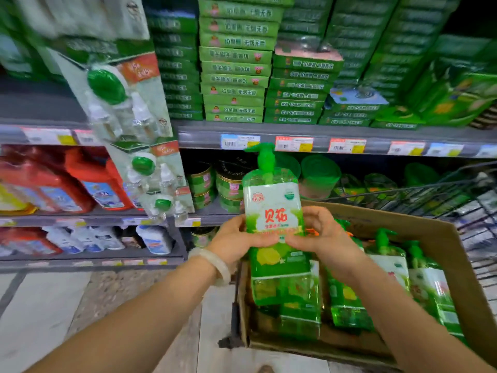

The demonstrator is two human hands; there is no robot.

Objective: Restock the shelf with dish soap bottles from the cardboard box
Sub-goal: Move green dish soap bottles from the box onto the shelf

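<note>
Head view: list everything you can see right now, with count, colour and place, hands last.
held bottle: one, green with pump, upright above the box
box: one, brown cardboard, lower right
boxed bottles: several, green, inside the box
flat packs: many, green, stacked on the top shelf
tins: several, green, middle shelf
jugs: several, red, left shelf
blister packs: three, green-capped, hanging left
price tags: several, along the shelf edge
basket: one, wire, right
bracelet: one, pale, left wrist
hands: left and right, gripping the held bottle
</note>
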